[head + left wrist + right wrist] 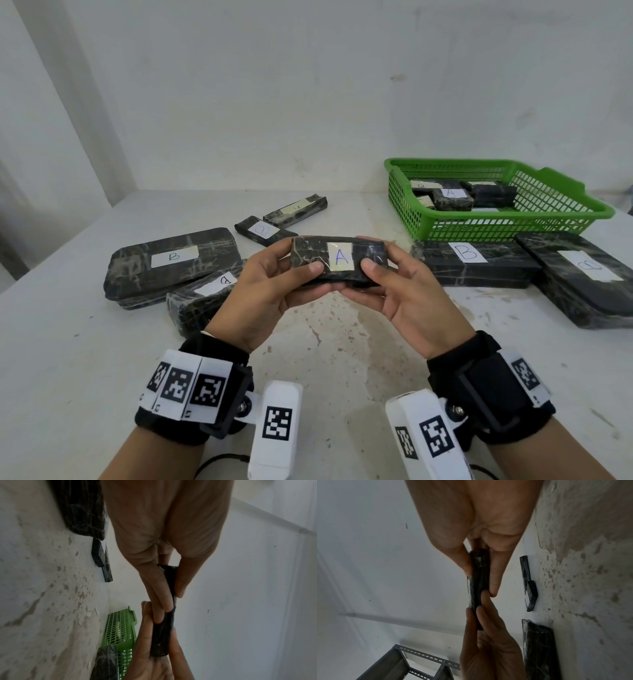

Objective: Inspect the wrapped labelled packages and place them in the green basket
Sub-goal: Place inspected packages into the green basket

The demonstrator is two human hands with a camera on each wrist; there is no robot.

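Looking down from the head view, the person held a small dark wrapped package (339, 261) marked "A" at the centre of the frame, above the worn white table (68, 342). The left hand (263, 294) gripped its left end, thumb on the front and fingers underneath; the right hand (404, 294) gripped the right end the same way. The green basket (548, 219) sat at the upper right with several wrapped packages already inside (452, 198). Two "B" packages (476, 263) lay just in front of it, two more (171, 263) at centre left, and two small ones (274, 222) behind the hands.

In the left wrist view, the left hand (163, 534) filled the top of the frame, its fingers (161, 592) and thumb pinching the package (164, 635) edge-on, while the right hand (154, 662) clasped it from the bottom; the basket (121, 626) showed at lower centre.

In the right wrist view, the right hand (479, 520) pinched the package (477, 574) from above, the left hand (488, 649) from below, with a metal rack (399, 662) at lower left.
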